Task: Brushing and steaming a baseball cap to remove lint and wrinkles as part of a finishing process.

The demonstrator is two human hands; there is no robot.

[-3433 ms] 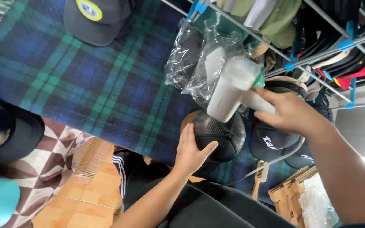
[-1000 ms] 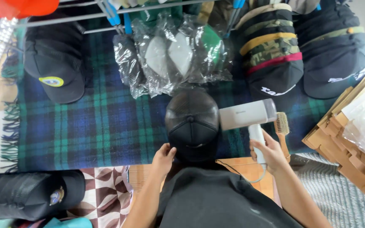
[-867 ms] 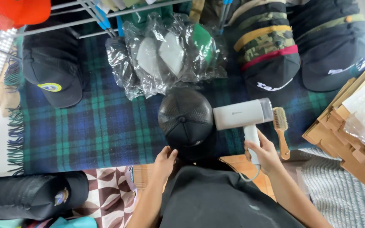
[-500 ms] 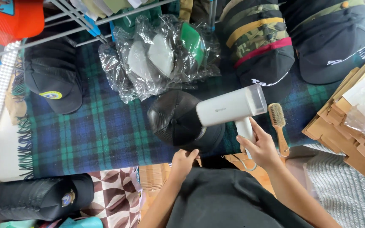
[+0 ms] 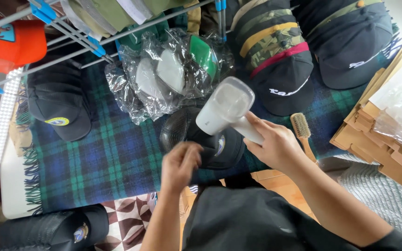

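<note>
Presently, head view only. Right hand [image 5: 275,146] is closed around the handle of a white handheld garment steamer [image 5: 225,107], whose flat nozzle face is tipped up toward the camera, not down at the work. Left hand [image 5: 180,162] is blurred; fingers look loosely curled and hold nothing that I can make out. It hovers just over the near edge of the black cap [image 5: 201,139], and whether it touches the cap cannot be told.

The black cap lies on the blue-green tartan blanket [image 5: 103,158], directly under the steamer and between the two hands, with a small round patch showing on its right side. Behind it sits a clear plastic bag of caps [image 5: 168,79], touching or nearly touching its far edge. A wooden-handled brush [image 5: 302,132] lies just right of the right hand. Further off are a black cap with a yellow patch [image 5: 59,111] at left, a stack of camouflage and dark caps [image 5: 280,60] at upper right, cardboard sheets [image 5: 378,139] at far right, and an orange cap [image 5: 12,44] on the rack [image 5: 61,28] at upper left.

Judgement on doing the steaming well: the nozzle should be turned to face the crown, held near but off the fabric. The free hand should steady the brim, clear of the steam path. The plastic bag is close enough that heat could soften it, so steam should be aimed away from it.
</note>
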